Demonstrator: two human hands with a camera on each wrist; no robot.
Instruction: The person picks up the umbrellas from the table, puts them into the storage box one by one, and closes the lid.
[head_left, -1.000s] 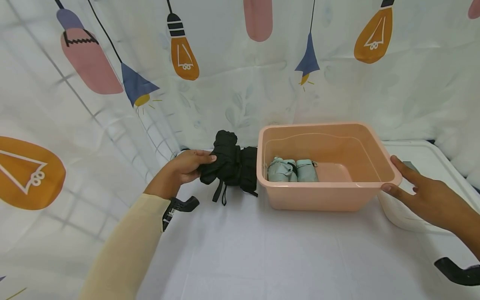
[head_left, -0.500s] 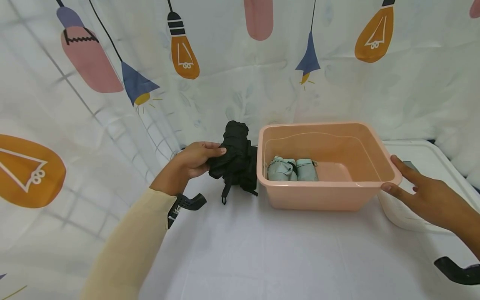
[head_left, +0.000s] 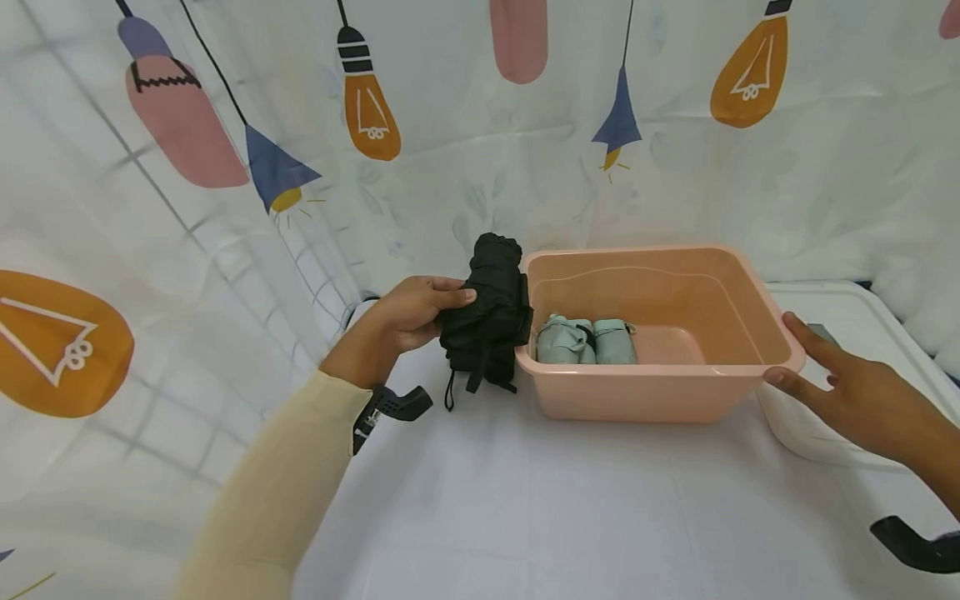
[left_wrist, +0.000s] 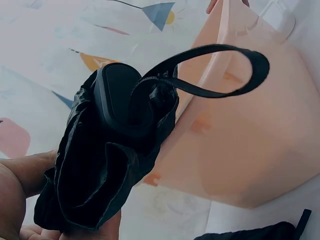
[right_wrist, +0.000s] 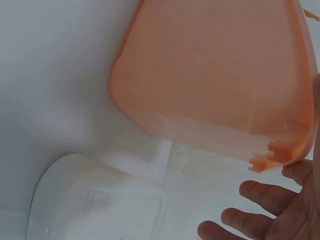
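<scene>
My left hand (head_left: 420, 312) grips a black folding umbrella (head_left: 491, 292), thumb on its near side, holding it raised at the left rim of a peach plastic tub (head_left: 637, 396). In the left wrist view the umbrella's dark handle end (left_wrist: 120, 95) and looped wrist strap (left_wrist: 262, 72) face the camera. More black fabric with a strap (left_wrist: 260, 234) lies below it, mostly hidden in the head view. Pale green strapped bundles (head_left: 615, 343) lie in the tub's left half. My right hand (head_left: 862, 396) rests thumb and index fingertips on the tub's right rim, other fingers spread.
A white plastic container (head_left: 810, 433) stands to the right, partly behind my right hand. White cloth (head_left: 600, 508) covers the table. A curtain printed with lamps and bulbs (head_left: 465, 167) hangs at the back, with a wire grid (head_left: 161, 196) behind it on the left.
My left hand has moved right and slightly up with the black umbrella, which now overlaps the tub's left rim. The right hand and tub have stayed put.
</scene>
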